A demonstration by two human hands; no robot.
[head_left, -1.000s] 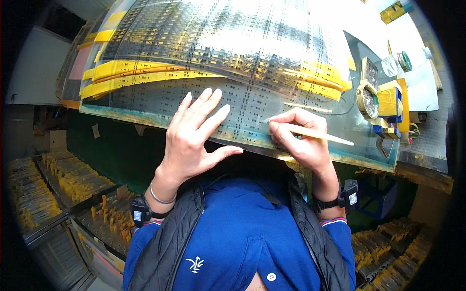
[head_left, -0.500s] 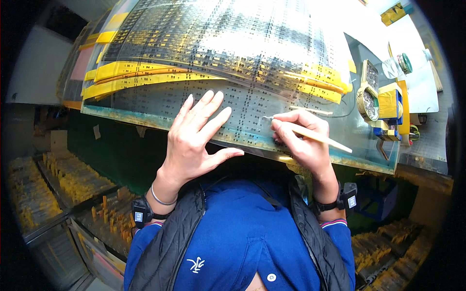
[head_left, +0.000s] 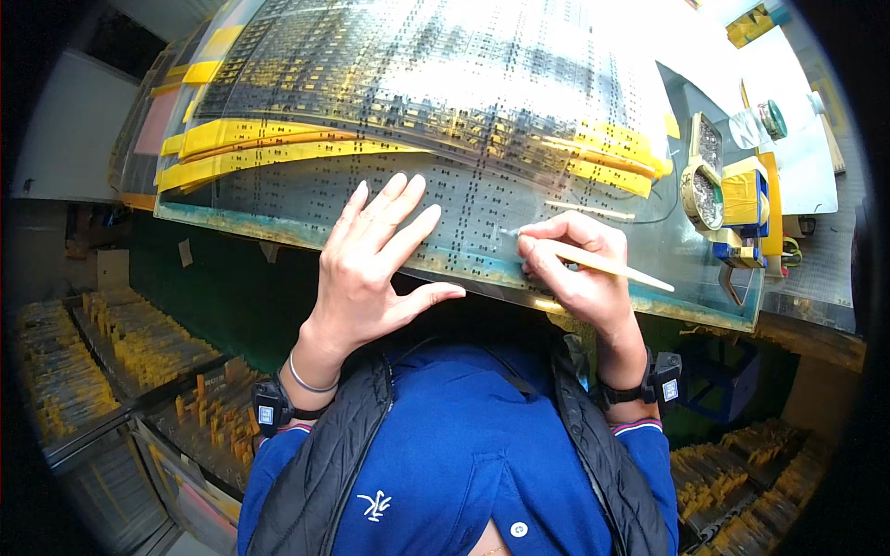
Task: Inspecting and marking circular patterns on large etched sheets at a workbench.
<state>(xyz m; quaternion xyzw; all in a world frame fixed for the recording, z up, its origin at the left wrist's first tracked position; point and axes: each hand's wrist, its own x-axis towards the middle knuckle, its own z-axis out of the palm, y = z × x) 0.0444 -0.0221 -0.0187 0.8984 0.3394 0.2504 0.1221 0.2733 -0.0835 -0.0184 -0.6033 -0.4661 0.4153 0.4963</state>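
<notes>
Held like a pen in my right hand [head_left: 579,264] is a slim pale-handled tool [head_left: 619,269], its tapered rear end pointing to the lower right. Its small tip is blurred over a clear film sheet [head_left: 468,208] patterned with rows of tiny dark marks. My left hand [head_left: 371,255] rests palm down on the same sheet, fingers spread and thumb stretched toward the near edge, holding nothing. The sheet lies over a glass-topped table [head_left: 691,301]. Just beyond my right hand lies a thin pale stick [head_left: 591,210].
Stacked clear sheets edged with yellow tape [head_left: 278,144] cover the far side. At right stand a round tin [head_left: 702,196] of small dark bits, a yellow tape dispenser [head_left: 744,199] and a green-lidded clear jar [head_left: 765,122]. Racks of yellow-tabbed sheets [head_left: 139,343] sit below left.
The tool's tip has shifted very slightly and looks more blurred, while my right fingers have barely moved. My left hand stays in place.
</notes>
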